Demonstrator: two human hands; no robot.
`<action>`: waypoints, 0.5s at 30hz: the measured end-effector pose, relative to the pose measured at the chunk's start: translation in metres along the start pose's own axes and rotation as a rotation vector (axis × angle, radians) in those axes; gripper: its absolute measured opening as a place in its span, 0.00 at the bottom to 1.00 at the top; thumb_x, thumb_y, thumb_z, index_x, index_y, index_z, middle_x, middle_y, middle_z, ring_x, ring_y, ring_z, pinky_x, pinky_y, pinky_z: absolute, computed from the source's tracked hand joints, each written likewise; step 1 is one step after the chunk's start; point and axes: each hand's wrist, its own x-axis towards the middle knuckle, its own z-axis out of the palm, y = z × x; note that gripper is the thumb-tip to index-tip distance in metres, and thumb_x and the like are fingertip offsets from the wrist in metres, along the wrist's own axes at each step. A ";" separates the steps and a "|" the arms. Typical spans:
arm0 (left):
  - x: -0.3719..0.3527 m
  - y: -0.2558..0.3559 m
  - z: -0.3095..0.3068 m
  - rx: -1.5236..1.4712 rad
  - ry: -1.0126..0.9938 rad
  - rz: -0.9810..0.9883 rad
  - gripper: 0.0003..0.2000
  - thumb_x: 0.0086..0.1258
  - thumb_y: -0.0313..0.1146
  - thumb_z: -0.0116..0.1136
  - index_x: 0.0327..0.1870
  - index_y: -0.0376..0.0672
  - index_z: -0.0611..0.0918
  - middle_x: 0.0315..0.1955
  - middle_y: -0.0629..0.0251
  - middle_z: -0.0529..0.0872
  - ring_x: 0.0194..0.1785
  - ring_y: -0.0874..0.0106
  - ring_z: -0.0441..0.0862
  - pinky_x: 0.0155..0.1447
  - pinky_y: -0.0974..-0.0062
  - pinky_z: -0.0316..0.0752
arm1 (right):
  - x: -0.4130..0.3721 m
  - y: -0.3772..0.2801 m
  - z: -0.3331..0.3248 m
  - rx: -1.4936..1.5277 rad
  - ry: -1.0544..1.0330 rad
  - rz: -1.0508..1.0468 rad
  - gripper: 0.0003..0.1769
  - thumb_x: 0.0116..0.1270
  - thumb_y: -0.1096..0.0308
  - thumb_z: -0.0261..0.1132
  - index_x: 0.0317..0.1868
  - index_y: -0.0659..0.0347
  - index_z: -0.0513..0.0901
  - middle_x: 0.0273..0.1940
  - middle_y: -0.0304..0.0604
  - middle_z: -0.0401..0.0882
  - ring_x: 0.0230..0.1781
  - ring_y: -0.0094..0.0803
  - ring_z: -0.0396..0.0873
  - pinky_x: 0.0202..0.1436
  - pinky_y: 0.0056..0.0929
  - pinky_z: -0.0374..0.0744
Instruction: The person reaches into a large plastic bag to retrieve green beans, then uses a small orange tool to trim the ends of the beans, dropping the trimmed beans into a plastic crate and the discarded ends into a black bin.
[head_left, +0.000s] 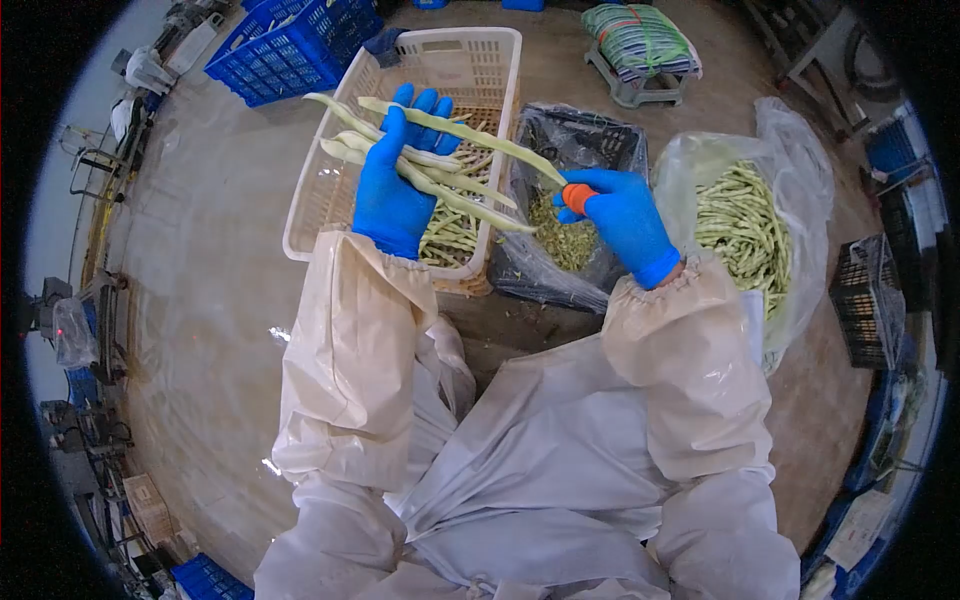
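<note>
My left hand (392, 205), in a blue glove, is closed around several long, pale green bean pods (455, 202) above a cream crate. One longer pod (490, 141) stretches from my left thumb and fingers across to my right hand. Also gloved in blue, my right hand (622, 218) grips a small tool with an orange handle (577, 198). The pod's right end meets this tool; any blade is too small or hidden to make out. Below my right hand stands a dark crate (630, 143) lined with plastic, with green trimmings (568, 245) inside.
The cream crate (508, 60) holds many pods. At the right, a clear plastic bag (680, 165) is full of green beans (745, 225). Blue crates (290, 60) stand at the back left, and a stool (635, 92) bears folded striped sacks (642, 42). A black crate (866, 310) is far right.
</note>
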 end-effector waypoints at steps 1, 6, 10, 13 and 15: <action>0.000 -0.001 0.002 -0.020 -0.008 -0.013 0.24 0.73 0.39 0.47 0.67 0.42 0.61 0.64 0.53 0.65 0.69 0.58 0.61 0.70 0.56 0.61 | 0.000 -0.003 -0.004 0.035 -0.037 0.079 0.11 0.61 0.74 0.60 0.42 0.71 0.82 0.30 0.49 0.83 0.27 0.28 0.81 0.31 0.24 0.80; 0.004 0.002 -0.011 0.125 0.144 -0.044 0.24 0.70 0.38 0.52 0.65 0.40 0.65 0.60 0.55 0.71 0.60 0.62 0.71 0.62 0.64 0.71 | 0.001 -0.015 -0.016 -0.070 0.084 -0.020 0.10 0.59 0.72 0.62 0.39 0.69 0.82 0.29 0.47 0.82 0.26 0.29 0.80 0.30 0.25 0.79; -0.001 0.006 0.001 0.569 0.442 0.200 0.21 0.67 0.35 0.56 0.60 0.39 0.72 0.53 0.60 0.78 0.51 0.72 0.77 0.50 0.74 0.75 | 0.002 -0.019 -0.024 -0.577 0.303 -0.301 0.07 0.58 0.70 0.62 0.35 0.65 0.82 0.29 0.49 0.80 0.26 0.39 0.79 0.32 0.34 0.76; -0.008 -0.002 0.016 0.791 0.327 0.266 0.17 0.66 0.34 0.59 0.53 0.38 0.79 0.45 0.65 0.83 0.42 0.76 0.78 0.43 0.76 0.74 | -0.004 -0.021 -0.016 -0.809 0.295 -0.528 0.06 0.58 0.70 0.62 0.35 0.62 0.81 0.30 0.51 0.78 0.29 0.47 0.76 0.33 0.41 0.73; -0.017 -0.017 0.029 0.744 0.101 0.135 0.16 0.65 0.35 0.59 0.51 0.39 0.81 0.39 0.64 0.85 0.36 0.76 0.79 0.39 0.74 0.73 | -0.008 -0.021 -0.005 -0.860 0.227 -0.602 0.06 0.57 0.71 0.62 0.35 0.61 0.81 0.30 0.51 0.77 0.30 0.49 0.76 0.34 0.43 0.73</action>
